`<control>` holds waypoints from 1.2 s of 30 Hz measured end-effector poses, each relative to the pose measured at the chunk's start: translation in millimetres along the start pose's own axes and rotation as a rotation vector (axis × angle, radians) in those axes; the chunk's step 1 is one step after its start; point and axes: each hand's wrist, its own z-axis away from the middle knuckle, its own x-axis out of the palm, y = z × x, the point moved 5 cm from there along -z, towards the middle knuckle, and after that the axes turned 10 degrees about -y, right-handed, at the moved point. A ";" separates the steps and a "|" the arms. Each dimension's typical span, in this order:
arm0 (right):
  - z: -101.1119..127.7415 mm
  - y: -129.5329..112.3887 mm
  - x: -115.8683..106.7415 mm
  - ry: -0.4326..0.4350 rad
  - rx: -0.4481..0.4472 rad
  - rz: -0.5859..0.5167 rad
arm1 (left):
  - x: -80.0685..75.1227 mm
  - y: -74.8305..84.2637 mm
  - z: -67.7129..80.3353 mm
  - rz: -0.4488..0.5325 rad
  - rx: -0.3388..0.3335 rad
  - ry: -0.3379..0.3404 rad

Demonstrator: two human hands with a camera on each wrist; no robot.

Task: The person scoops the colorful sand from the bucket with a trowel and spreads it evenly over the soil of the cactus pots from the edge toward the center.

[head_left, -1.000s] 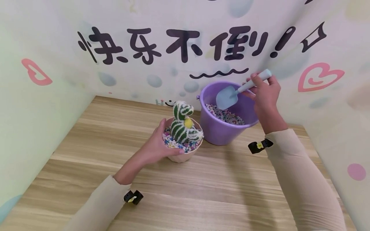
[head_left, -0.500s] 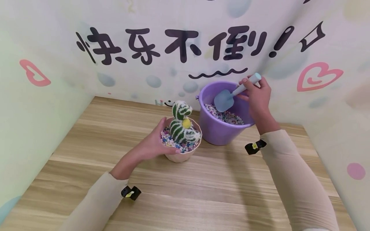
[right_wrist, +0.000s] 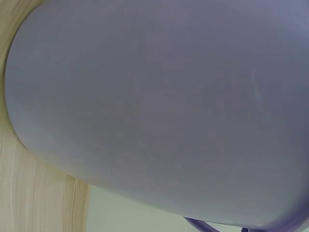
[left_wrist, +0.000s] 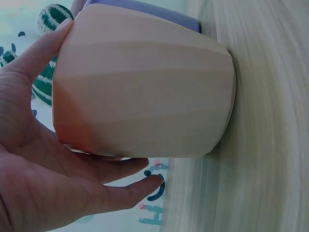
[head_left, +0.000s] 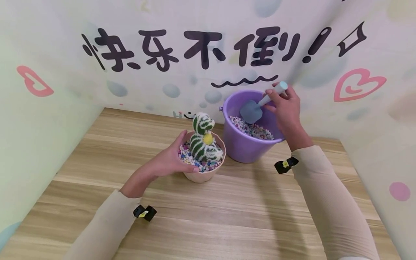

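A pale pink pot (head_left: 201, 176) (left_wrist: 145, 92) stands on the wooden table (head_left: 227, 216), filled with coloured pebbles (head_left: 188, 157) around a green-and-white knitted cactus (head_left: 203, 139). My left hand (head_left: 169, 162) (left_wrist: 43, 159) wraps round the pot's left side. Behind it to the right is a purple bucket (head_left: 243, 148) (right_wrist: 154, 106) holding more pebbles (head_left: 250, 130). My right hand (head_left: 286, 108) grips the handle of a small light-blue trowel (head_left: 255, 108), whose blade dips inside the bucket just above the pebbles.
Printed walls with large black characters (head_left: 201, 47) and pink hearts close in the table at the back and both sides. The bucket stands near the back right corner. Bare wood stretches in front and to the left of the pot.
My right hand has lowered the trowel from above the bucket's rim down into the bucket, toward the pebbles. The left hand and the pot have kept still.
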 end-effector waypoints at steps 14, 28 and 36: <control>-2.9 6.3 6.8 -0.037 0.059 0.143 | -1.1 -2.5 0.6 -0.003 -0.003 -0.003; -3.1 8.2 10.3 -0.090 0.111 0.329 | 3.1 -1.4 -2.4 -0.041 0.075 0.027; -0.4 8.4 13.5 -0.137 0.075 0.468 | 3.9 -3.2 -3.1 -0.025 0.056 0.039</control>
